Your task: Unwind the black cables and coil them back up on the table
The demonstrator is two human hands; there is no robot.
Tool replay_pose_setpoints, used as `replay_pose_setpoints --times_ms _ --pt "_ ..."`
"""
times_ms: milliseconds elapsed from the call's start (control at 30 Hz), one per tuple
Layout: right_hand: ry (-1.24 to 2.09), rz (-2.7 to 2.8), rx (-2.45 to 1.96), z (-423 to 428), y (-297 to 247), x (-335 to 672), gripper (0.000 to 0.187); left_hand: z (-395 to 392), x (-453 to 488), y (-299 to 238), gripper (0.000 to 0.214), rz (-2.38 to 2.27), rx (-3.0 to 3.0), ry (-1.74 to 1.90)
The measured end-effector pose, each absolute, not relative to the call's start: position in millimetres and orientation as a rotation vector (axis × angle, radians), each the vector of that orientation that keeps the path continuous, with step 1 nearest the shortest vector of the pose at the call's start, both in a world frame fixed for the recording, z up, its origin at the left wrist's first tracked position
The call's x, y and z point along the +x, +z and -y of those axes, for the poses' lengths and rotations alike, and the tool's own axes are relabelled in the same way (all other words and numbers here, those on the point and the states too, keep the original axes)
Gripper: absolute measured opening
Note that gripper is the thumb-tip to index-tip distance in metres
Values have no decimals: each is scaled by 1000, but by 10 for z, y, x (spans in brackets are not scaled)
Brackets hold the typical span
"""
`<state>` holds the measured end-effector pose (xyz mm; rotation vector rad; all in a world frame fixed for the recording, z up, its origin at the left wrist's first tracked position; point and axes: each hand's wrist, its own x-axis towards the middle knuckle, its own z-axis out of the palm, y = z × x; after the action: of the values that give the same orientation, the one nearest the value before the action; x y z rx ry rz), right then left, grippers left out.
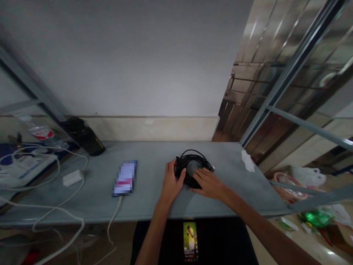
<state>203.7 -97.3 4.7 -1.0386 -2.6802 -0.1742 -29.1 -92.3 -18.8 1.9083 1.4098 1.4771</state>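
Note:
A black cable [196, 155] lies wound in a loose coil on the grey tabletop [154, 158]. A dull grey round area shows in the middle of the coil, and I cannot tell what it is. One thin loop rises at its far side, and a small plug sticks out at its right. My left hand [173, 181] grips the coil's left edge, thumb in front. From the right, my right hand [207, 182] curls its fingers over the near right part of the coil, hiding some of it.
Left of the hands lies a lit phone [125, 178] on a white charging cord. Farther left are a white adapter [72, 178], a black bottle [85, 136] and a clear water bottle [44, 132]. A crumpled tissue [248, 161] lies right. Another lit phone [190, 241] rests on my lap.

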Motion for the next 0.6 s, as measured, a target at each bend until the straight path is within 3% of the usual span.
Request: replay_pose_setpoints --times_ms 100,267,433,533,600 --pt "-219 2646 -1016 1043 -24 2213 60 980 -279 -143 57 -1326 1979 1377" --pt "-316 2621 -1057 1100 44 2418 44 1054 -269 -68 60 -1258 2114 1210" --pt "-248 2335 -1056 1621 222 2440 55 1045 -290 -75 69 -1260 2180 1137" --pt "-90 2222 -842 2215 -53 2292 12 1044 -292 -68 70 -1272 2220 1125" --pt "91 2272 -800 2582 -432 2136 14 1047 -286 -59 68 -1280 2243 1126"
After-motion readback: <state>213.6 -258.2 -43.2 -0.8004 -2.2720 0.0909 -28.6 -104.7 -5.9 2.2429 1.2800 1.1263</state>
